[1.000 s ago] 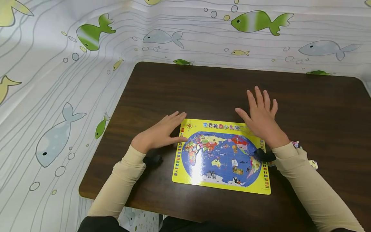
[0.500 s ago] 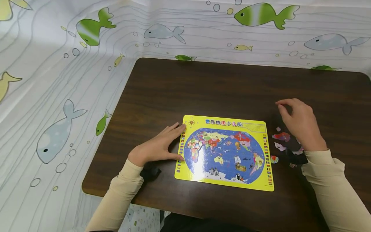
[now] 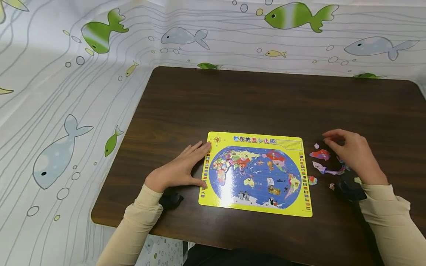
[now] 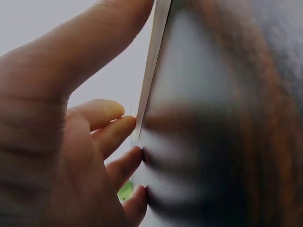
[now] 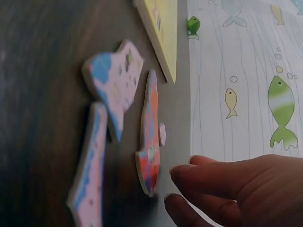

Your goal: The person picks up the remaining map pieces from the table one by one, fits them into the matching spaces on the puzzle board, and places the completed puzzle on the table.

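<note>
Though flat overhead, thick pieces (image 5: 151,127) sidelong

Map (image 3: 255,174): yellow-bordered, face up, flat on worktop (image 3: 253,99). Pieces (image 3: 320,154): pink, red, blue; loose beside its right edge.

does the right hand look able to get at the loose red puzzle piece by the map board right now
Quite likely yes: the right hand is close beside the red puzzle piece, nothing lies on top of it, and the map board sits on its far side, out of the way.
</note>
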The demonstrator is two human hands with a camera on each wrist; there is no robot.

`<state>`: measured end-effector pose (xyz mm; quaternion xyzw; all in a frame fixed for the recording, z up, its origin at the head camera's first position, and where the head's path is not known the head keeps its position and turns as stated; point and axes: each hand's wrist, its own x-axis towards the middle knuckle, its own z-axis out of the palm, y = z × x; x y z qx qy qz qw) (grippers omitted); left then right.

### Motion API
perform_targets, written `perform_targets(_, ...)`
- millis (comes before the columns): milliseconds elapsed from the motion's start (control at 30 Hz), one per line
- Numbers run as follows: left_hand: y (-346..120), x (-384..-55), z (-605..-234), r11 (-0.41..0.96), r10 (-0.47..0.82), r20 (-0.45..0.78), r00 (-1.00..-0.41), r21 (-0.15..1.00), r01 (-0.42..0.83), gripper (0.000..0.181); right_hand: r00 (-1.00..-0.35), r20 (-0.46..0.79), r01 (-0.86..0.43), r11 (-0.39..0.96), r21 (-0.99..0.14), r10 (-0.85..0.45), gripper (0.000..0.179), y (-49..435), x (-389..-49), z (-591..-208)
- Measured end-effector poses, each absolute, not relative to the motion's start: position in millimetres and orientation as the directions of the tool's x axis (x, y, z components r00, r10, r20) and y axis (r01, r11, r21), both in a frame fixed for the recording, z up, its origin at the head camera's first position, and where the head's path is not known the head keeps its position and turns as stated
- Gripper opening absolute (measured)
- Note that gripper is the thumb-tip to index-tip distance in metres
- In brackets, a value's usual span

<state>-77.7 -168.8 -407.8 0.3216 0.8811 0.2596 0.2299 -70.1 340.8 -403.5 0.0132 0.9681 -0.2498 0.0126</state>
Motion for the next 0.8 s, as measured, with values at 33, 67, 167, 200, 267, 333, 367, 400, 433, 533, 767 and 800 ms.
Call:
perform_targets(33,-169.2,-77.6,-408.2,0.659,0.686,-0.237,-0.688,0.603,0.449,0.125,-0.999,-0.040,0.030,0.870,-0.492,0.012,0.026,340.4,-70.4,-404.4)
perform_targets(67,-169.6,-77.4,-408.6,0.658,0.686,-0.236,-0.688,0.603,0.450,0.125,-0.999,-0.048,0.029,0.867,-0.497,0.006,0.026,340.2,-71.0,-405.2)
perform_targets(167,-170.4,-76.9,-409.3,0.656,0.689,-0.231,-0.686,0.602,0.456,0.124,-0.998,-0.069,0.024,0.867,-0.497,-0.011,0.027,339.6,-72.2,-407.1)
perform_targets(200,-170.5,-76.7,-409.2,0.656,0.690,-0.231,-0.686,0.601,0.457,0.124,-0.997,-0.080,0.028,0.869,-0.493,-0.013,0.028,339.5,-72.3,-407.2)
perform_targets(267,-170.4,-76.2,-408.6,0.655,0.691,-0.231,-0.685,0.601,0.458,0.124,-0.995,-0.099,0.035,0.874,-0.484,-0.015,0.029,339.8,-72.2,-407.1)
perform_targets(333,-170.1,-75.8,-408.0,0.656,0.690,-0.232,-0.686,0.601,0.457,0.123,-0.992,-0.127,0.049,0.878,-0.476,-0.014,0.031,339.5,-71.5,-406.2)
perform_targets(367,-169.9,-75.7,-408.0,0.656,0.690,-0.233,-0.686,0.601,0.456,0.123,-0.990,-0.139,0.054,0.878,-0.475,-0.014,0.033,339.4,-71.1,-405.6)
perform_targets(400,-169.8,-75.7,-408.0,0.657,0.689,-0.234,-0.686,0.601,0.456,0.123,-0.989,-0.148,0.060,0.880,-0.472,-0.012,0.033,338.9,-70.7,-405.0)
perform_targets(433,-169.8,-75.7,-408.2,0.657,0.689,-0.234,-0.686,0.600,0.456,0.123,-0.988,-0.156,0.064,0.881,-0.469,-0.011,0.034,338.4,-70.5,-404.5)
perform_targets(533,-169.7,-75.8,-408.8,0.656,0.690,-0.233,-0.685,0.601,0.456,0.123,-0.985,-0.172,0.072,0.884,-0.462,-0.010,0.034,336.6,-70.5,-403.6)
perform_targets(767,-170.1,-76.6,-410.2,0.658,0.689,-0.233,-0.686,0.597,0.458,0.122,-0.984,-0.169,0.031,0.895,-0.444,-0.050,0.030,334.4,-71.9,-401.6)
perform_targets(800,-170.1,-76.8,-410.6,0.659,0.689,-0.233,-0.686,0.596,0.458,0.122,-0.984,-0.169,0.024,0.896,-0.444,-0.058,0.029,334.7,-72.0,-401.1)
